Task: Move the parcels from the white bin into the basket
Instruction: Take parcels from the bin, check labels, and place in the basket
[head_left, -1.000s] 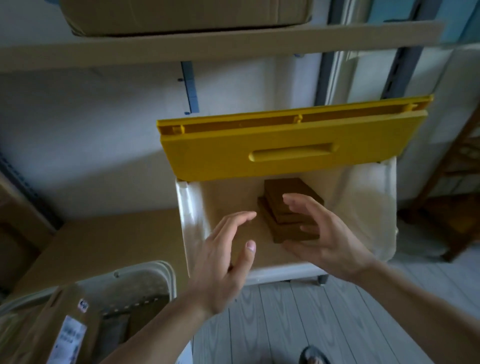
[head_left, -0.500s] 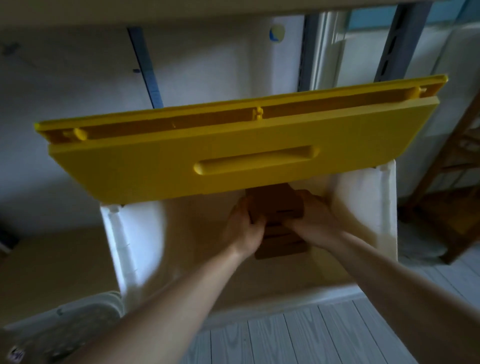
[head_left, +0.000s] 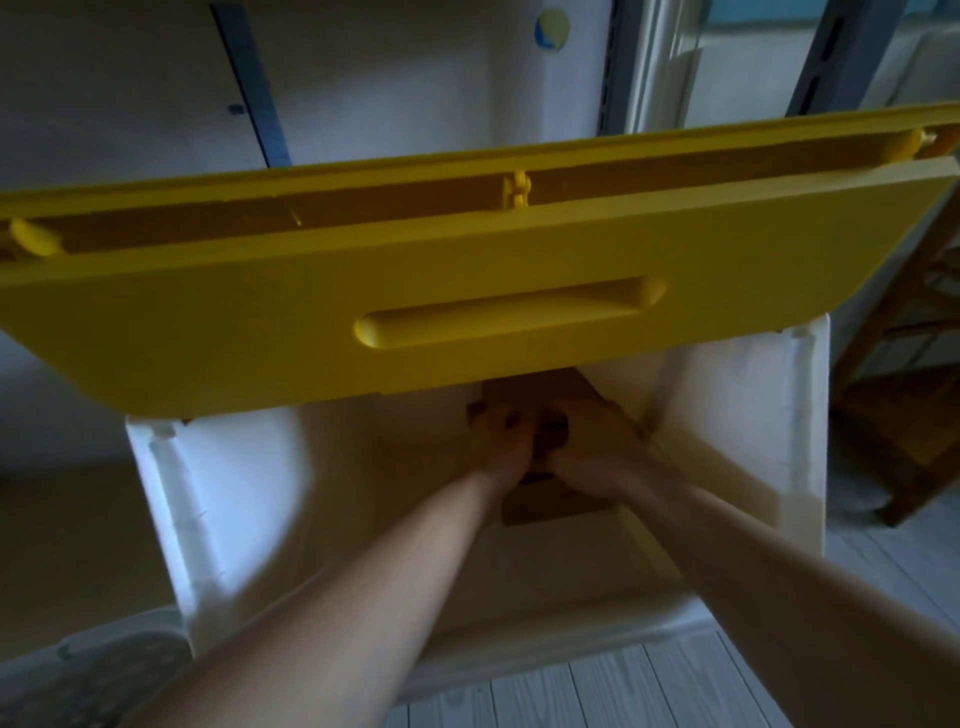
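both hands (head_left: 506, 434) grip flat brown cardboard parcels (head_left: 553, 501).

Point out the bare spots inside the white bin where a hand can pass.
Free: the bin floor left of the left hand, up to the left wall. Crowded: the back right, where both hands (right hand) grip the brown parcels under the yellow lid.
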